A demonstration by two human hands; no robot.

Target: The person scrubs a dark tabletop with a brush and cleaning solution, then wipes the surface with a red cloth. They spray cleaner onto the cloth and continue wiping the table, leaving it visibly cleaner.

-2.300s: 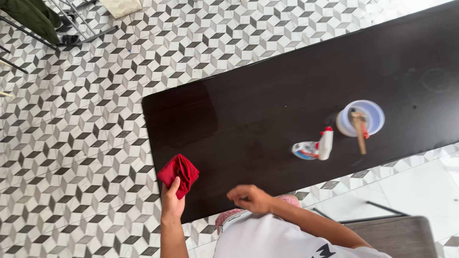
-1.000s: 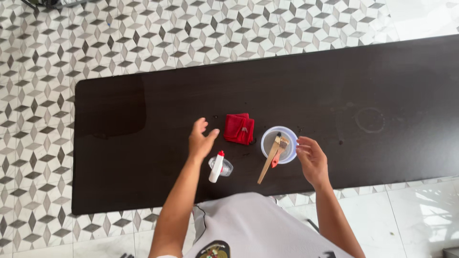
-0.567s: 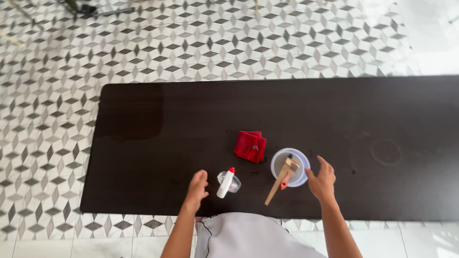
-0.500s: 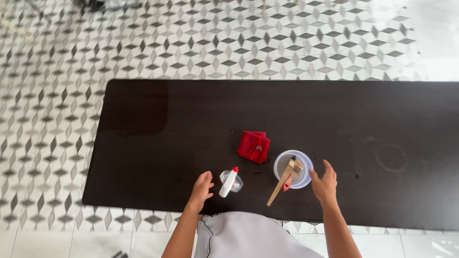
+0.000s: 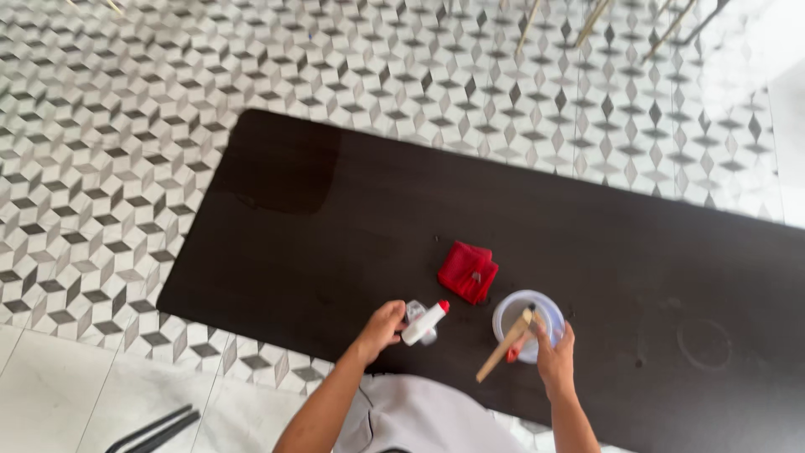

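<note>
Spray bottle [image 5: 422, 323], white with a red nozzle tip, is lying on its side near the front edge of the dark table [image 5: 277, 252]. The left hand [image 5: 383, 327] is now closing around its clear lower end; half a second ago that hand was hovering open just beside the bottle, and a second ago it was raised above the table, so contact has only just been made. Fingers are wrapping the base, but the bottle is not visibly lifting yet; I am judging this as a fresh grasp rather than a carry.

Moving right, the folded red cloth [image 5: 468, 271] is sitting untouched just behind the bottle, apart from both hands, in the same spot relative to the bottle and bowl as in the earlier frames.

Further right, the pale plastic bowl [image 5: 527, 315] is holding a wooden-handled brush [image 5: 506, 346], whose handle is leaning out over the rim toward the person. The right hand [image 5: 554, 356] is now touching the bowl's near rim, fingers curling against its wall; earlier it was open alongside, not in contact. Whether it is fully gripping the rim I cannot tell.

Judgement: both hands are shifting from approach to contact, bottle and bowl together.
</note>
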